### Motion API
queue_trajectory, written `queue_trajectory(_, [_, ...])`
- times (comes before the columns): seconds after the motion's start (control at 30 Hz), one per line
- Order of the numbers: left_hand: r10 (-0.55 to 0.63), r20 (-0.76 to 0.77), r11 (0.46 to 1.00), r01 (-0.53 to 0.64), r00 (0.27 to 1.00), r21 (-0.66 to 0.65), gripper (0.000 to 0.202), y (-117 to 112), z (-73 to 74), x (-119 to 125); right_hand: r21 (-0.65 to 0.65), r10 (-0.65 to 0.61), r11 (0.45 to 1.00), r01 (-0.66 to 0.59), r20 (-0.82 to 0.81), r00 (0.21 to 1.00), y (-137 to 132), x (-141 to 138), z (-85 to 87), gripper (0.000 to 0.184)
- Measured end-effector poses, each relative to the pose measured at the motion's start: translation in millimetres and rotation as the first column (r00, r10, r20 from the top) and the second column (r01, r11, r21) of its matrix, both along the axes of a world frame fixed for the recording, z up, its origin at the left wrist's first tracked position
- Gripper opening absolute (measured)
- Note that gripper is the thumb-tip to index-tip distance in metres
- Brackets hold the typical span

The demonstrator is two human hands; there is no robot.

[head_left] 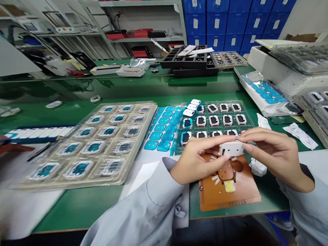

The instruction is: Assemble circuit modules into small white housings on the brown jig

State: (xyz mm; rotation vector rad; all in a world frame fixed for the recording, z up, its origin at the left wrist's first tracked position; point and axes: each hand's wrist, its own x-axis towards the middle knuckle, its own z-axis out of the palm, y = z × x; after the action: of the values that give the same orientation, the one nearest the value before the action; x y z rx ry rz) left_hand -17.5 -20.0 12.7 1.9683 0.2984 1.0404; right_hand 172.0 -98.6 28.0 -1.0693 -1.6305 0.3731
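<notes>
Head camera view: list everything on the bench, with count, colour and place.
Clear tray of modules: 1, clear with blue centres, left of bench.
Blue pad sheet: 1, blue on white, centre of bench.
Tray of framed parts: 1, clear with black-and-white parts, right of centre.
White tabs: 3, white, at that tray's near-left corner.
Brown jig: 1, orange-brown, under the hands.
Compartment tray: 1, black, far side.
Storage bins: many, blue, stacked behind bench.
Paper slips: 2, white, right side.
White plastic frame: 1, white, above jig.
Left hand: 1, fingers on frame.
Right hand: 1, fingers on frame.
</notes>
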Motion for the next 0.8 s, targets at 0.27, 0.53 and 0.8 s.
queue_trajectory(0.27, [0.076,0.017,0.945,-0.078,0.997,0.319,0.042,-0.5,-5.0,0.9,-0.118,0.012,0.993,-0.018,-0.052,0.999,3.3,-1.4,-2.7,0.007])
queue_trajectory(0.53, [0.099,0.024,0.884,-0.099,0.995,0.458,0.046,-4.7,-8.2,5.8,-0.151,-0.031,0.988,0.023,-0.056,0.998,4.6,-8.4,-7.2,0.010])
queue_trajectory(0.8, [0.145,0.047,0.968,-0.152,0.988,0.200,0.043,-5.8,-2.0,2.4,-0.271,0.063,0.945,-0.186,-0.406,0.912,3.2,-6.2,-7.8,0.016])
